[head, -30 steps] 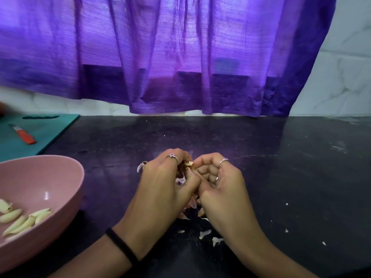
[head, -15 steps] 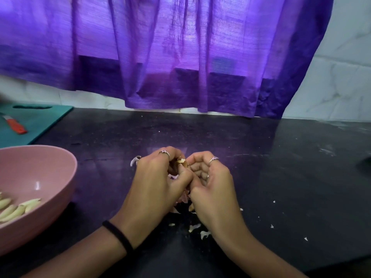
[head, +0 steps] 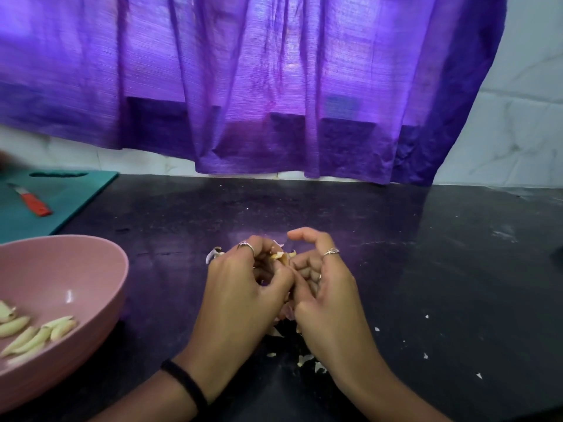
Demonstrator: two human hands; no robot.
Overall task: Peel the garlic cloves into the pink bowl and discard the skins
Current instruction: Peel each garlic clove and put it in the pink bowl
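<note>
Garlic clove (head: pixel 281 256), lower centre, pinched by left hand (head: pixel 243 287) and right hand (head: pixel 323 287); may slip onto countertop (head: pixel 426 269), missing pink bowl (head: pixel 100 269).

Your left hand (head: pixel 243 287) and right hand (head: pixel 323 287) are covering most of the garlic clove (head: pixel 281 256), so only a papery tip is showing between the fingers. The skins (head: pixel 286 312) under your palms are lying largely hidden. The pink bowl (head: pixel 91 269) is running off the left edge, cutting off some peeled cloves (head: pixel 36 333). The knife (head: pixel 33 201) blade is looking blurred, and both forearms are leaving the bottom edge.
</note>
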